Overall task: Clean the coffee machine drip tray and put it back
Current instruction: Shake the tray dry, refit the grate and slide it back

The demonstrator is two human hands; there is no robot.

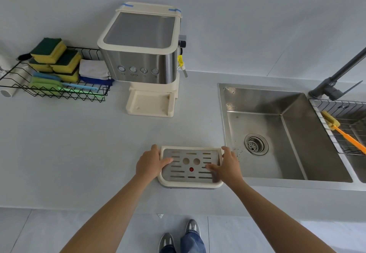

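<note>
Steel-grated drip tray (190, 166) sits on the counter (79, 153) near its front edge, just left of the sink (277, 134). Left hand (151, 162) clasps its left rim, right hand (227, 165) its right rim, thumbs over the grate. Coffee machine (141, 55) stands at 11 o'clock, its base empty. Sponges (57, 57) at 10 o'clock. Keep it level when lifting — the grate looks loose, so pin it.

Two hands (150, 163) (227, 166), one drip tray (190, 183), one coffee machine (142, 55)

Cream drip tray (161, 181), slotted steel grate (178, 171), red dot (191, 169), yellow-green sponges (49, 52)
</note>
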